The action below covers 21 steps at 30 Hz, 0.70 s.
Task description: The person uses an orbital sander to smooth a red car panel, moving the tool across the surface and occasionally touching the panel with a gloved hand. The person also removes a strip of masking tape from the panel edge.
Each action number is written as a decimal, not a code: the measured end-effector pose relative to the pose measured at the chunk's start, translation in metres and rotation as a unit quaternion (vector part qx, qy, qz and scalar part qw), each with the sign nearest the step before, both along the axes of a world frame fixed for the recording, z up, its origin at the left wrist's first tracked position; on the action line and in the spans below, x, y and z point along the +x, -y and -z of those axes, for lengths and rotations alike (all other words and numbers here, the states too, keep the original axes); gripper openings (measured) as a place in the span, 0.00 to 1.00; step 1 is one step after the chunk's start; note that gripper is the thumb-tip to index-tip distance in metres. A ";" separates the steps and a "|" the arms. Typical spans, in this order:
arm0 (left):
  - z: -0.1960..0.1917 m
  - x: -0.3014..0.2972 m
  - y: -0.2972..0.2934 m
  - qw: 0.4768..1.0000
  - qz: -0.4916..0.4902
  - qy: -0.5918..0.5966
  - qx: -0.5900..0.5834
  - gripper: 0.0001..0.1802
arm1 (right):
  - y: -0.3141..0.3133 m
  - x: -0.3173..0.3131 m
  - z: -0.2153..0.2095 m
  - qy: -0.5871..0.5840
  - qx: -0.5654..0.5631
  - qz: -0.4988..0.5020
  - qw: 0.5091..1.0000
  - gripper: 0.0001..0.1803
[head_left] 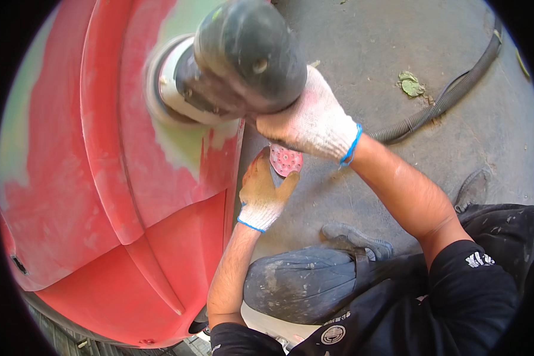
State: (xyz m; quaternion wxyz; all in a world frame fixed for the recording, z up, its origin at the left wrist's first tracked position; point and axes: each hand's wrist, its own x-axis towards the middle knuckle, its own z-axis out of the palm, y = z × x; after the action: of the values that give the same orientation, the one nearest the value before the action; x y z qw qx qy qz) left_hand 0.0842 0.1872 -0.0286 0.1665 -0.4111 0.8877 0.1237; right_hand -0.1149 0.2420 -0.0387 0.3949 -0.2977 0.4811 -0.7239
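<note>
My right hand [311,121], in a white knit glove with a blue cuff, is wrapped round the black body of a power sander [243,56]. The sander's round pad lies against a red car body panel [160,142], on a sanded patch showing pale green; the pad's edge looks blurred. Below it, my left hand [264,193], in a tan-palmed glove, pinches a pink sanding disc [286,160] with several holes between thumb and fingers. Part of that disc is hidden behind my right glove. My right fingertips are hidden by the sander.
A ribbed grey hose [457,92] curves over the concrete floor [344,47] at the right. A green leaf [410,84] lies near it. My bent knee [302,282] and a grey shoe [359,237] are close below my hands. A raised crease runs down the red panel at left.
</note>
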 end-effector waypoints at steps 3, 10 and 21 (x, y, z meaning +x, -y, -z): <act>0.006 0.004 0.005 0.999 0.032 0.008 0.014 0.39 | -0.003 0.024 0.010 -0.017 -0.045 -0.016 0.999 0.34; 0.004 0.000 0.001 0.999 0.014 0.022 0.018 0.39 | -0.001 0.024 0.008 -0.019 -0.070 0.020 0.997 0.33; 0.017 0.019 0.015 0.998 0.050 0.043 0.019 0.44 | -0.006 0.036 0.004 -0.039 -0.068 0.014 0.997 0.34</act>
State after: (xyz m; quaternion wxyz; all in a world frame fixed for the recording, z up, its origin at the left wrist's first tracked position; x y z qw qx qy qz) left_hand 0.1034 0.1723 -0.0459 0.2186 -0.3675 0.8967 0.1140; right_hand -0.0789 0.2484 -0.0428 0.3449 -0.3451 0.4494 -0.7483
